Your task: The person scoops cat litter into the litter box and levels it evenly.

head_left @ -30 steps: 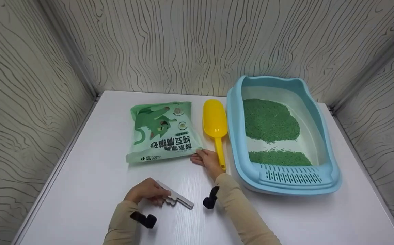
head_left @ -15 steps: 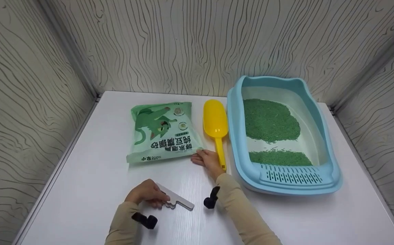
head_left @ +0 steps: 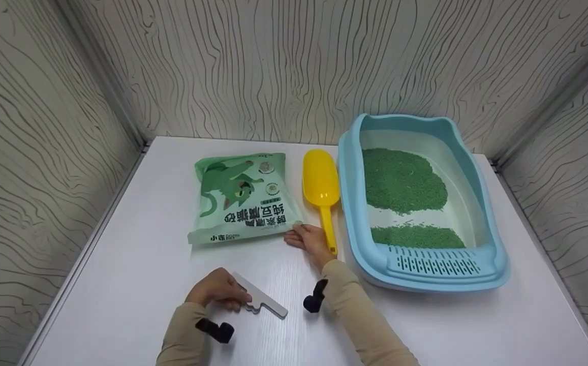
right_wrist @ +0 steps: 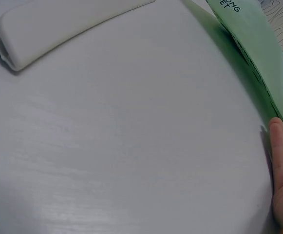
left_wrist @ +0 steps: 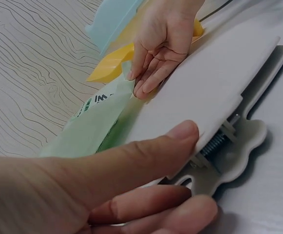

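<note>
Nearest me, over the white counter [head_left: 105,300], the left hand [head_left: 217,287] pinches a long, pale-grey plastic clip [head_left: 269,301] between thumb and fingers; I'd call it light and stiff, best taken beside its metal spring [left_wrist: 213,145]. Farther off, the right hand [head_left: 310,243] pinches the near right corner of a mint-green printed plastic bag [head_left: 245,195] lying flat; I judge it soft, slippery, rather heavy, best held by that thin edge.

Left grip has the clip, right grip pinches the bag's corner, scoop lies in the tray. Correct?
No: the scoop isn't in the tray. Head view shows it on the table between bag and tray. Rest stands: left grip has the clip, right grip pinches the bag's corner.
</note>
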The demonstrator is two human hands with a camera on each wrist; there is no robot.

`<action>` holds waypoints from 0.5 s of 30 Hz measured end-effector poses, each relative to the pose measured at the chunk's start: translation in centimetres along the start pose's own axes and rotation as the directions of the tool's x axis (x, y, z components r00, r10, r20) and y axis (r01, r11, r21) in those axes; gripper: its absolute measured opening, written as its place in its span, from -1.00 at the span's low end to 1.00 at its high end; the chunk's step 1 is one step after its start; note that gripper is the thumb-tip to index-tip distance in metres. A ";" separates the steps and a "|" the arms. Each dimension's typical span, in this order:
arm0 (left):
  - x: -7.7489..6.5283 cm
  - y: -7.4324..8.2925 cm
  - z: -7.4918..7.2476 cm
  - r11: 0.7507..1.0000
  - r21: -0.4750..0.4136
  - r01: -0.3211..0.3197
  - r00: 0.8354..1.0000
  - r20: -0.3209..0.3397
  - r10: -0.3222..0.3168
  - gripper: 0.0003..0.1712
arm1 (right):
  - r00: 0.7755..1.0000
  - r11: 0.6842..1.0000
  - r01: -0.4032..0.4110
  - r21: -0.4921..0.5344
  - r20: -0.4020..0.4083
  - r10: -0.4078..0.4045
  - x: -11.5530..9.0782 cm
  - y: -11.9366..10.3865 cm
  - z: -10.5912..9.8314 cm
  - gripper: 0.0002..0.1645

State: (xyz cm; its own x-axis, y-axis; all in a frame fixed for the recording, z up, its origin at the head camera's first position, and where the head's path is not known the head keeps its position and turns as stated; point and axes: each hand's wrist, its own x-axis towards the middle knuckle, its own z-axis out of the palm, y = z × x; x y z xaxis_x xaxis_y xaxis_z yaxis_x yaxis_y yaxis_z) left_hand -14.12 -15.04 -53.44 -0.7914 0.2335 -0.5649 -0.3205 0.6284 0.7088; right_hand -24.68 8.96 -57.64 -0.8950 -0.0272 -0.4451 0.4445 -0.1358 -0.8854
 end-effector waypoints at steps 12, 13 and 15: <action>-0.2 0.1 -0.5 1.000 -0.008 -0.013 1.000 0.013 0.013 -0.77 | 1.000 1.000 0.000 0.002 0.003 0.000 -0.1 0.0 -0.1 -0.62; -0.2 0.2 -0.5 1.000 -0.009 -0.008 1.000 0.011 0.008 -0.77 | 1.000 1.000 0.000 0.001 0.003 0.000 -0.1 0.0 -0.1 -0.62; -0.2 0.2 -0.5 1.000 -0.013 0.003 1.000 0.006 -0.003 -0.77 | 1.000 1.000 0.003 -0.001 0.003 -0.003 -0.1 0.0 -0.1 -0.63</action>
State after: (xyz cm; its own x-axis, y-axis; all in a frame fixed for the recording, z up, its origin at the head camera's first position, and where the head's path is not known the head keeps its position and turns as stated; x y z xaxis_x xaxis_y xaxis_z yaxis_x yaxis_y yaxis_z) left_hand -14.30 -15.35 -52.92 -0.7876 0.2358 -0.5693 -0.3293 0.6198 0.7124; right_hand -24.59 9.02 -57.56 -0.8965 -0.0302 -0.4420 0.4418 -0.1353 -0.8869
